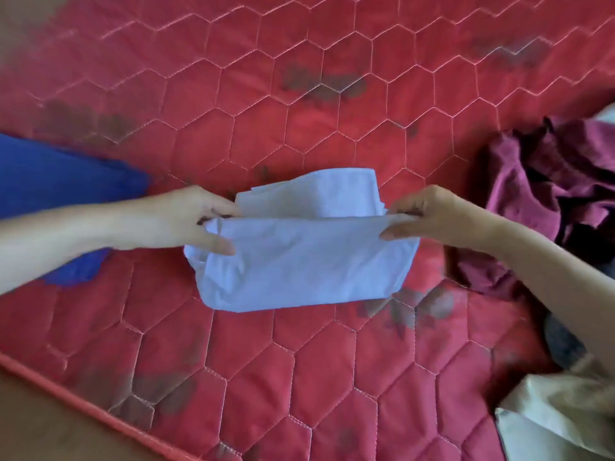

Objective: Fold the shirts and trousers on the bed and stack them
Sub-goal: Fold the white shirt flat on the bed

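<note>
Left hand [196,221] and right hand [429,214] pinch the pale blue garment's [299,261] top edge; blurry, but uneven pull probably skews the fold.

Head view, close above the bed [332,111], slightly blurred perhaps.

Red quilted mattress [299,361], stitched all over in pale hexagons and filling most of the view. Dark grey smudges [319,83] scattered across it: far middle, far right, left, near right, and along the near edge (blurred, so shapes unclear). Raised red piping [83,404] running diagonally across the near-left corner. Beyond that edge, brown floor [40,427]. Blurred brownish patch [20,15] at far left.
</note>
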{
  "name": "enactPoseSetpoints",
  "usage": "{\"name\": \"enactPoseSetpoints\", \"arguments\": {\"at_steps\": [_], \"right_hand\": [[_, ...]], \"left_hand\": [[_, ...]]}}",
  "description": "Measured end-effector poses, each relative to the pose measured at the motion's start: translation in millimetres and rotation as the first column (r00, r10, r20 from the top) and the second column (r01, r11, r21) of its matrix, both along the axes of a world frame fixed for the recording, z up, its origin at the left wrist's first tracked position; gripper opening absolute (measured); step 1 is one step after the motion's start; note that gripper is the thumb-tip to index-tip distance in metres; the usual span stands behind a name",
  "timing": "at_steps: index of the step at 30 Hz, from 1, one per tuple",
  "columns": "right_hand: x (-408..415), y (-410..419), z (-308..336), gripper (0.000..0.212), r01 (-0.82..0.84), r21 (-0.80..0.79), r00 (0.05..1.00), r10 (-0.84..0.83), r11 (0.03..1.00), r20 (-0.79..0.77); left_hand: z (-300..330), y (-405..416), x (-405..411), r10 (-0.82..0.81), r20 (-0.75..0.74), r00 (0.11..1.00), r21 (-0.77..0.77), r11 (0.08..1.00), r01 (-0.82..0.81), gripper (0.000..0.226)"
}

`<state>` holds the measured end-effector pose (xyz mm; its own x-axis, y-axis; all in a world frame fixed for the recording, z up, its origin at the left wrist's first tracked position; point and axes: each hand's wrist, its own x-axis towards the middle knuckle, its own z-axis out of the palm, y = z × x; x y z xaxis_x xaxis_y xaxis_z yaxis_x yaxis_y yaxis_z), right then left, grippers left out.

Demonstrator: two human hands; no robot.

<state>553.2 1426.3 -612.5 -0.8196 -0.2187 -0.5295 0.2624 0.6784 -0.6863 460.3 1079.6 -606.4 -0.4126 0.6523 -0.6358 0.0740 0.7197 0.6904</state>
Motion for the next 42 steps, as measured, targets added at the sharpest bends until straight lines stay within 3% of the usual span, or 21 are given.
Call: {"name": "enactPoseSetpoints", "arguments": {"at_steps": [4,8,11,13,15,17,18,20,22,24,28,32,35,38,42], "right_hand": [[-71.3,10.6,-29.6,0.005,0.084,0.121,0.996,-0.083,0.989,-0.014],[-108.0,7.7,-60.5,0.004,0.171,0.262,0.983,-0.147,0.950,-0.111],[-113.9,-2.1,-77.7,0.008,0.235,0.376,0.969,-0.188,0.896,-0.158],[-113.0,-11.5,-86.3,0.007,0.274,0.415,0.959,-0.211,0.868,-0.192],[-107.9,-21.0,-93.5,0.007,0.337,0.426,0.938,-0.259,0.840,-0.230],[-99.5,-33.8,-97.8,0.011,0.386,0.489,0.916,-0.265,0.782,-0.300],[-94.3,-42.7,-99.6,0.014,0.407,0.540,0.902,-0.229,0.737,-0.367],[-81.1,-67.4,-100.9,0.024,0.486,0.556,0.825,-0.144,0.674,-0.546],[-67.6,-100.2,-98.5,0.029,0.541,0.424,0.713,-0.129,0.726,-0.689],[-57.2,-130.2,-101.8,0.035,0.490,0.382,0.710,-0.104,0.783,-0.697],[-54.4,-141.4,-117.0,0.044,0.376,0.474,0.843,-0.081,0.796,-0.531],[-49.5,-118.1,-139.2,0.049,0.315,0.513,0.904,-0.086,0.799,-0.420],[-37.7,-104.6,-147.6,0.054,0.337,0.559,0.905,-0.098,0.758,-0.414],[-19.1,-90.3,-152.8,0.056,0.468,0.577,0.871,-0.237,0.669,-0.431],[11.7,-76.3,-155.4,0.064,0.577,0.555,0.814,-0.366,0.600,-0.451]], "left_hand": [[-37.1,9.0,-68.9,0.142,0.054,0.988,-0.012,0.990,-0.142,0.027],[-77.7,18.9,-101.0,0.272,0.002,0.962,-0.038,0.962,-0.272,0.029],[-93.2,29.5,-93.8,0.306,-0.201,0.930,-0.092,0.940,-0.329,0.035],[-95.3,41.7,-75.2,0.261,-0.506,0.822,-0.121,0.923,-0.367,0.041],[-91.9,57.4,-48.4,0.218,-0.764,0.608,-0.039,0.924,-0.381,0.042],[-92.3,74.1,-19.5,0.151,-0.864,0.481,0.004,0.956,-0.294,0.044],[-94.4,82.3,-5.2,0.111,-0.879,0.465,-0.013,0.967,-0.255,0.046],[-102.4,94.8,17.8,0.042,-0.849,0.527,-0.093,0.969,-0.227,0.050],[-112.7,100.6,30.6,0.025,-0.771,0.637,-0.168,0.956,-0.241,0.056],[-125.7,101.1,37.2,-0.036,-0.737,0.675,-0.236,0.949,-0.208,0.061],[-132.3,98.0,38.1,-0.090,-0.744,0.662,-0.246,0.958,-0.146,0.066],[-133.6,92.0,37.7,-0.102,-0.819,0.565,-0.208,0.970,-0.125,0.058],[-142.3,75.2,32.2,-0.095,-0.834,0.544,-0.248,0.944,-0.216,0.057],[-152.2,55.4,28.0,0.079,-0.824,0.561,-0.195,0.891,-0.411,0.058],[-160.4,47.8,29.6,0.242,-0.801,0.548,-0.110,0.840,-0.531,0.061]]}}
